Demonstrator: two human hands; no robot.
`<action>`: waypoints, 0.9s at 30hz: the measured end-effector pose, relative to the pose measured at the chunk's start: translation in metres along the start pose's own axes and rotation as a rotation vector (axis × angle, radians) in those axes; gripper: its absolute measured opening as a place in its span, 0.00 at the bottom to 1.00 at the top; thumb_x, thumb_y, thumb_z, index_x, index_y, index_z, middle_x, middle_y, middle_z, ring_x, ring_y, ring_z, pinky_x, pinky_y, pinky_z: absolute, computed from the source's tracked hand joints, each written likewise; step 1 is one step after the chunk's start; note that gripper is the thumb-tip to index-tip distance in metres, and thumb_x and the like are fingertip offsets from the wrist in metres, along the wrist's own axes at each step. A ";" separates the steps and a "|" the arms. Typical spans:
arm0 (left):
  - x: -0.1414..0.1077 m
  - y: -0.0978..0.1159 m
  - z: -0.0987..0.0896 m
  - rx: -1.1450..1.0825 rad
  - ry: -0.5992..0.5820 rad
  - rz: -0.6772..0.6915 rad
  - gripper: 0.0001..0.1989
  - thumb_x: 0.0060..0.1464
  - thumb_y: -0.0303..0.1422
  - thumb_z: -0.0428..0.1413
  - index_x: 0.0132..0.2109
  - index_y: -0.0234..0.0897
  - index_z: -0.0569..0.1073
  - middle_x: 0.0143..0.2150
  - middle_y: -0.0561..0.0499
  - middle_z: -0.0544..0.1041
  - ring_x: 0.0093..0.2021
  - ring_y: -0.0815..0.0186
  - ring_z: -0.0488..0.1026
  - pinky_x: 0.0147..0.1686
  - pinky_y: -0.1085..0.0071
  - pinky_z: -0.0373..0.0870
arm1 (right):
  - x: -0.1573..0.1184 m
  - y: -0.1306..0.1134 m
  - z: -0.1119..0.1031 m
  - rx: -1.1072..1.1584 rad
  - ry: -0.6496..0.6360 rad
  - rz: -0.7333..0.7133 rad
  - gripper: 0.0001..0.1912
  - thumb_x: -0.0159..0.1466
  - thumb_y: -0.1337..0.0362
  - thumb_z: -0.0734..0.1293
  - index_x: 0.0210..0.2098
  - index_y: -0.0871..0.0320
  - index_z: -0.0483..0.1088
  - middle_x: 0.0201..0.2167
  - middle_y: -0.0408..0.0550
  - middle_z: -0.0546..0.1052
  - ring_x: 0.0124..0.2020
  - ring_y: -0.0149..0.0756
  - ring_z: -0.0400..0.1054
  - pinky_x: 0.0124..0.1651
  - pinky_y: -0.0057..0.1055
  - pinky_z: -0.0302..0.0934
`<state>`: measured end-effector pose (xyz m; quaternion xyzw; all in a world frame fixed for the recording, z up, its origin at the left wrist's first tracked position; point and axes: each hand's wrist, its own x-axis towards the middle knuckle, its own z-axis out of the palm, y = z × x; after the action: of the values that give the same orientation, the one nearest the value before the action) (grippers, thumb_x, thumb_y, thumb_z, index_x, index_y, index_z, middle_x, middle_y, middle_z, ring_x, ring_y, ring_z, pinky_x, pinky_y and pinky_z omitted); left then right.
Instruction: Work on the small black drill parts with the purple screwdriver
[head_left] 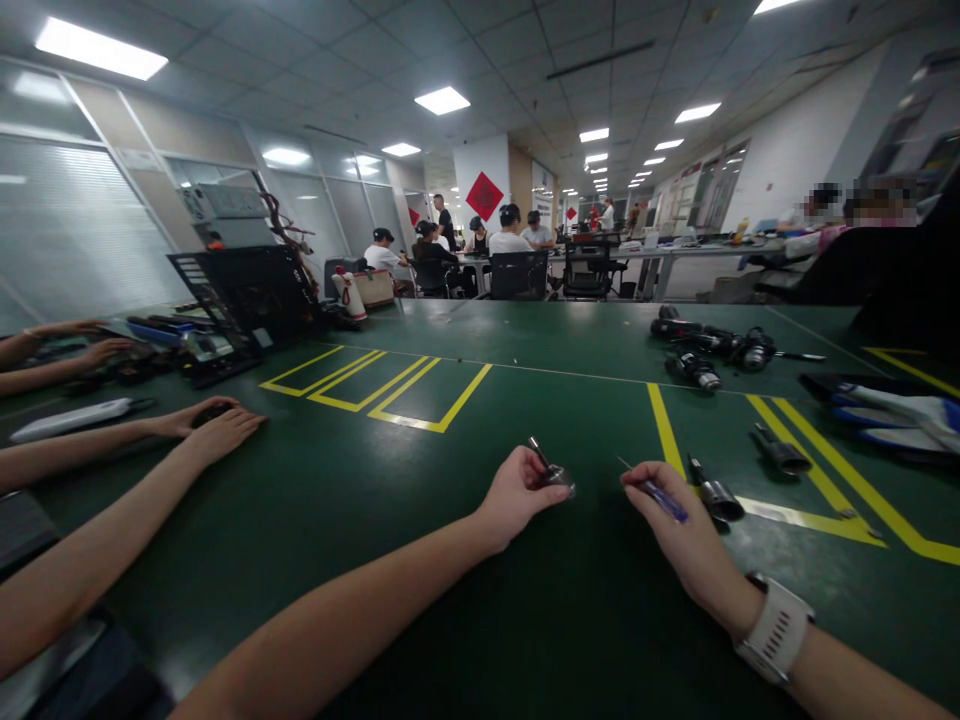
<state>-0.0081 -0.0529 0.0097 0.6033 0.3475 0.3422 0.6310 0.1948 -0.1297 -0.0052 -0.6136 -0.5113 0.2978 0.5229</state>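
Note:
My left hand (521,492) pinches a small metal part (557,480) with a thin shaft pointing up and to the left, above the green table (360,560). To its right, my right hand (667,510) grips a small screwdriver (664,500) by its purple, see-through handle. The screwdriver's thin tip points up-left, apart from the metal part. Just beyond my right hand lies a dark metal cylinder with a shaft (718,496). A similar cylinder (784,452) lies farther right, among the yellow tape lines.
Several dark tools (712,340) lie at the back right, blue-white gloves (896,415) at the right edge. Another person's hands (225,425) rest on the table at left, near a white tool (75,418). A black frame (259,290) stands at back left. People sit beyond.

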 end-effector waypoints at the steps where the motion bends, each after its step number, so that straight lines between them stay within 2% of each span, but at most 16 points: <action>1: 0.001 0.000 -0.001 -0.038 0.008 -0.011 0.18 0.46 0.29 0.62 0.38 0.35 0.61 0.41 0.46 0.75 0.42 0.63 0.74 0.41 0.65 0.68 | -0.001 -0.003 0.000 -0.007 -0.020 -0.013 0.07 0.60 0.59 0.63 0.36 0.53 0.66 0.38 0.46 0.71 0.42 0.42 0.67 0.43 0.39 0.63; 5: 0.005 0.004 -0.005 -0.158 0.065 -0.067 0.19 0.49 0.34 0.60 0.42 0.38 0.57 0.37 0.50 0.75 0.34 0.67 0.74 0.31 0.73 0.65 | -0.007 -0.015 0.002 -0.049 -0.128 -0.087 0.07 0.61 0.59 0.62 0.35 0.54 0.67 0.37 0.47 0.73 0.40 0.42 0.68 0.41 0.40 0.64; 8: 0.008 0.007 -0.007 -0.234 0.071 -0.106 0.18 0.55 0.37 0.54 0.49 0.42 0.55 0.35 0.51 0.75 0.29 0.69 0.73 0.29 0.74 0.64 | -0.012 -0.020 0.003 -0.054 -0.169 -0.187 0.07 0.61 0.59 0.62 0.36 0.54 0.67 0.37 0.47 0.73 0.40 0.41 0.69 0.42 0.39 0.65; 12: 0.011 0.009 -0.011 -0.292 0.015 -0.168 0.13 0.60 0.36 0.46 0.50 0.36 0.63 0.34 0.46 0.76 0.29 0.67 0.73 0.28 0.73 0.64 | -0.018 -0.026 0.003 -0.033 -0.206 -0.340 0.06 0.62 0.60 0.61 0.38 0.54 0.67 0.40 0.49 0.74 0.44 0.41 0.69 0.46 0.39 0.65; 17: 0.012 0.009 -0.014 -0.325 -0.025 -0.174 0.14 0.61 0.33 0.44 0.50 0.33 0.66 0.35 0.43 0.76 0.30 0.66 0.73 0.29 0.72 0.64 | -0.025 -0.029 0.004 -0.060 -0.272 -0.428 0.10 0.64 0.61 0.60 0.44 0.52 0.68 0.46 0.50 0.74 0.49 0.42 0.68 0.51 0.40 0.64; 21: 0.012 0.008 -0.015 -0.378 -0.047 -0.141 0.15 0.58 0.34 0.50 0.51 0.33 0.66 0.38 0.42 0.76 0.32 0.66 0.73 0.30 0.72 0.65 | -0.027 -0.026 0.006 -0.113 -0.220 -0.477 0.11 0.65 0.61 0.59 0.45 0.50 0.69 0.47 0.49 0.74 0.50 0.42 0.68 0.51 0.41 0.63; 24: 0.011 0.007 -0.015 -0.421 -0.016 -0.112 0.18 0.54 0.32 0.55 0.52 0.35 0.65 0.38 0.44 0.76 0.31 0.67 0.73 0.31 0.73 0.64 | -0.026 -0.024 0.008 -0.129 -0.138 -0.486 0.11 0.65 0.62 0.59 0.45 0.51 0.68 0.47 0.50 0.73 0.49 0.41 0.68 0.50 0.40 0.64; 27: 0.011 0.005 -0.014 -0.422 0.006 -0.104 0.18 0.54 0.31 0.56 0.51 0.35 0.65 0.38 0.44 0.76 0.31 0.67 0.73 0.30 0.73 0.64 | -0.024 -0.024 0.008 -0.137 -0.085 -0.469 0.11 0.65 0.61 0.58 0.44 0.52 0.68 0.45 0.50 0.74 0.47 0.40 0.69 0.49 0.38 0.65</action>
<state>-0.0146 -0.0356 0.0143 0.4380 0.3009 0.3762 0.7590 0.1728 -0.1507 0.0113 -0.4988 -0.6804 0.1586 0.5129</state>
